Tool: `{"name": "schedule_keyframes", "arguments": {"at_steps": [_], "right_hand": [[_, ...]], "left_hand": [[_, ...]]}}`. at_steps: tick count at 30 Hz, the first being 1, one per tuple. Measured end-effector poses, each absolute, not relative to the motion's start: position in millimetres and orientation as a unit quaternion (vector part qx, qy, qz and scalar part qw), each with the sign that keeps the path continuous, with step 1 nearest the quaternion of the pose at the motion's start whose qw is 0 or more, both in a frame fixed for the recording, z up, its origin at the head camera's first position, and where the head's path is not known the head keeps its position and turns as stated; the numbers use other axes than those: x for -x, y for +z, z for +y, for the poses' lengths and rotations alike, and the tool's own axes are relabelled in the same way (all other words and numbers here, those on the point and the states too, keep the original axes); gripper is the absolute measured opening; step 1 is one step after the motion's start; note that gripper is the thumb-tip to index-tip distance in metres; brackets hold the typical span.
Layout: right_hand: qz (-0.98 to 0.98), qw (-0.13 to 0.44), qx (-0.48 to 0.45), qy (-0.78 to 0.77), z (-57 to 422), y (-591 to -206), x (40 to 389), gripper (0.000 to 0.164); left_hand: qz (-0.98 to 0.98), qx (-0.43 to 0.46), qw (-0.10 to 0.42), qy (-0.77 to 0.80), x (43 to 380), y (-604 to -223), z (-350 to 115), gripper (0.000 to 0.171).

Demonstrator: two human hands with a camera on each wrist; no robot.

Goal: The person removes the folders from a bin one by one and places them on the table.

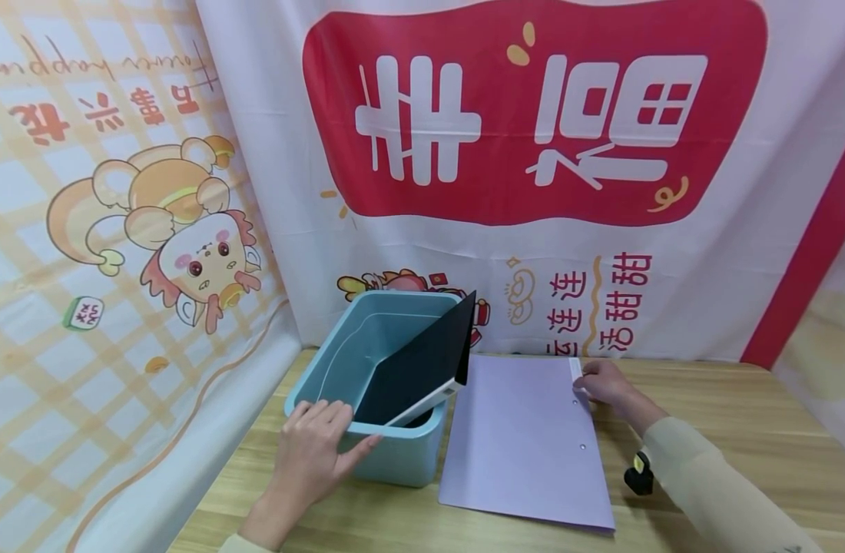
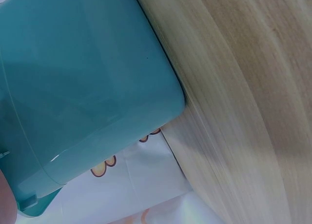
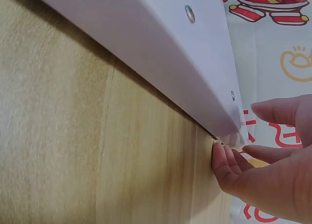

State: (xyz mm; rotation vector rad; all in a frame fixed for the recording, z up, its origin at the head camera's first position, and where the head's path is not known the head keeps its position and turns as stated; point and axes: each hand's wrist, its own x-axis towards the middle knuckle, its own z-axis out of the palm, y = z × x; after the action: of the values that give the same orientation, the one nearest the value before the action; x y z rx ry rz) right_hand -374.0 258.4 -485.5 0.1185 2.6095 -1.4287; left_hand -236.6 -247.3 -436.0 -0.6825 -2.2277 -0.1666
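Observation:
A light-blue plastic bin (image 1: pixel 395 461) stands on the table, its side filling much of the left wrist view. My left hand (image 1: pixel 310 445) grips its near rim, fingers hooked over the edge and thumb along the outside. Inside the bin leans a black file folder (image 1: pixel 415 361) with a white spine, tilted, its upper corner rising above the rim. Beside the bin a lilac file folder (image 1: pixel 522 445) lies flat. My right hand (image 1: pixel 605 384) is at its far right corner by the white label. In the right wrist view, the fingertips (image 3: pixel 220 148) touch the lower spine edge while the thumb stands apart.
A small black object with a yellow part (image 1: pixel 639 474) sits on the wooden table (image 1: pixel 727 399) near the right forearm. Printed cloth (image 1: pixel 422 253) hangs behind the table, and another patterned cloth (image 1: pixel 118 307) covers the left side.

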Motion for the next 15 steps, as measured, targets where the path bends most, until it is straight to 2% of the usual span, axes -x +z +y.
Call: {"name": "schedule_keyframes", "arguments": {"at_steps": [7,15], "right_hand": [[0.897,0.066,-0.021,-0.437,258.6,-483.5,369.6,0.047],[0.922,0.04,0.023,-0.384,256.9,-478.0,363.6,0.063]], "left_hand": [[-0.882,0.267,0.384,-0.065,236.1,-436.2,-246.7,0.052],[-0.879,0.268,0.389,-0.069,237.9,-436.1,-247.1,0.053]]}}
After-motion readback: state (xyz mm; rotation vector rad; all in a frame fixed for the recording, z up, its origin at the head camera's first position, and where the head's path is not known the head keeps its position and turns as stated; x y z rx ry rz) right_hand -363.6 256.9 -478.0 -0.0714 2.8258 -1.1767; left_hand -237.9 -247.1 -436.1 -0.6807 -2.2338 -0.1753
